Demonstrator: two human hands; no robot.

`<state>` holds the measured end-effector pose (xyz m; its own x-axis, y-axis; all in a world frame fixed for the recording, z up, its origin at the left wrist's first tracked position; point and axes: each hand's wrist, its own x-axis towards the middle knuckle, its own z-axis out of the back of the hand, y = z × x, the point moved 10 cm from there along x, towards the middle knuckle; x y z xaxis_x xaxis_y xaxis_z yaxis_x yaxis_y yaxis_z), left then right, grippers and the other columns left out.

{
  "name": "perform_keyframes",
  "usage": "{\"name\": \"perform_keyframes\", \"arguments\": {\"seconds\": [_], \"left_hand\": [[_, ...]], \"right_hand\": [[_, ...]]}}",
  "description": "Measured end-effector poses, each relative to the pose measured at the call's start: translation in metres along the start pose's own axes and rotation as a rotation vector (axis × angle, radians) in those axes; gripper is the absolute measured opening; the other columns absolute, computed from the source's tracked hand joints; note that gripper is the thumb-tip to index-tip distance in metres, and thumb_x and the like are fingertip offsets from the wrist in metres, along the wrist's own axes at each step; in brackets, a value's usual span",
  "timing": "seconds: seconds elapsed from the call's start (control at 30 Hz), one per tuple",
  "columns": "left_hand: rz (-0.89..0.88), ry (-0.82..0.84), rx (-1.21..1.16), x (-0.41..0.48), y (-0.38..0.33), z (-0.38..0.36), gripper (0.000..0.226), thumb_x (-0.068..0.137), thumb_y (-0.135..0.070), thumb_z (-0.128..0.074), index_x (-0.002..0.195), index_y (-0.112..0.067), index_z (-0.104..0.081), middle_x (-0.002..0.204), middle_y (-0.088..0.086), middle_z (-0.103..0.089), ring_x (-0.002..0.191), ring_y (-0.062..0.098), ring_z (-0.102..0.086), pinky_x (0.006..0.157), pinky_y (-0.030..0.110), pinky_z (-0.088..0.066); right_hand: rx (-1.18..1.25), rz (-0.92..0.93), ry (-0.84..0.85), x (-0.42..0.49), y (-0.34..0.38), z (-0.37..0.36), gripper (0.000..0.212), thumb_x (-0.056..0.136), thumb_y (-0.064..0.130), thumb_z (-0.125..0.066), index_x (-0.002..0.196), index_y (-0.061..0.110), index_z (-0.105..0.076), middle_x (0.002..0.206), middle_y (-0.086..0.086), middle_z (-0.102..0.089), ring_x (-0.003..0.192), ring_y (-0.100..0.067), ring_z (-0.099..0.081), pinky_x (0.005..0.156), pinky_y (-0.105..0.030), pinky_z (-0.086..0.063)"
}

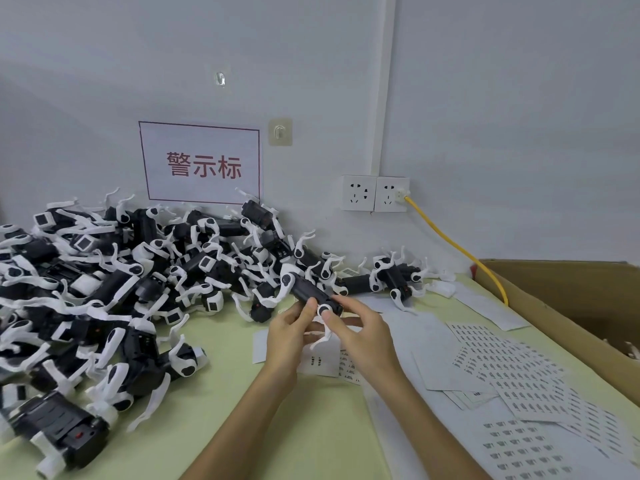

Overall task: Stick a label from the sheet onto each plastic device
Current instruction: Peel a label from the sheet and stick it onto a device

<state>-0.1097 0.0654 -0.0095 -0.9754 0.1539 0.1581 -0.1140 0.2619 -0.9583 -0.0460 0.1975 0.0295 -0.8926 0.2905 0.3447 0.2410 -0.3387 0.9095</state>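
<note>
Above the green counter (221, 393), your left grip (287, 329) and right grip (362, 329) clamp one device (304, 293). It seems light and stiff, so hold the body between them, not the thin white arms (320, 338).

Label sheets (512, 370) print too small; box (568, 306) cropped.

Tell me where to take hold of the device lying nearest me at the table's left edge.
Grip the near device by its black body, across the short width, coming down from above. It lies flat with that broad body facing up. The white arms at its near end stick out unevenly and probably offer a poorer grip.
</note>
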Motion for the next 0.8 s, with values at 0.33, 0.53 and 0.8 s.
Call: {"name": "perform_keyframes", "arguments": {"seconds": [0.33, 0.53, 0.8], "left_hand": [[-0.007, -0.020, 0.181, 0.004, 0.001, 0.009, 0.024, 0.101, -0.019, -0.061, 0.088, -0.012, -0.079, 0.079, -0.002, -0.078, 0.065, 0.010, -0.061, 0.058, 0.017, -0.047], [-0.232, -0.313, 0.350, 0.002, -0.024, 0.046, 0.021, 0.099, -0.011, -0.058, 0.116, -0.023, -0.062, 0.070, -0.002, -0.072, 0.064, 0.010, -0.062, 0.064, 0.028, -0.049], [-0.060, -0.292, 0.459, 0.022, -0.003, 0.076, 0.034, 0.100, -0.013, -0.061, 0.133, -0.013, -0.059, 0.085, 0.004, -0.066, 0.073, 0.026, -0.064, 0.069, 0.032, -0.052]], "right_hand": [[0.257, -0.286, -0.019, 0.006, -0.029, 0.009, 0.010, 0.090, 0.031, -0.065, 0.090, 0.027, -0.074, 0.088, -0.004, -0.076, 0.071, -0.014, -0.071, 0.060, -0.027, -0.056], [0.786, -0.511, -0.285, 0.008, -0.055, 0.079, 0.021, 0.089, 0.028, -0.060, 0.102, 0.011, -0.064, 0.088, -0.010, -0.069, 0.062, -0.025, -0.064, 0.041, -0.020, -0.046], [0.996, -0.248, -0.959, -0.021, -0.074, 0.189, 0.038, 0.096, 0.036, -0.046, 0.130, 0.020, -0.051, 0.136, 0.000, -0.057, 0.092, -0.024, -0.075, 0.069, -0.032, -0.059]]}}
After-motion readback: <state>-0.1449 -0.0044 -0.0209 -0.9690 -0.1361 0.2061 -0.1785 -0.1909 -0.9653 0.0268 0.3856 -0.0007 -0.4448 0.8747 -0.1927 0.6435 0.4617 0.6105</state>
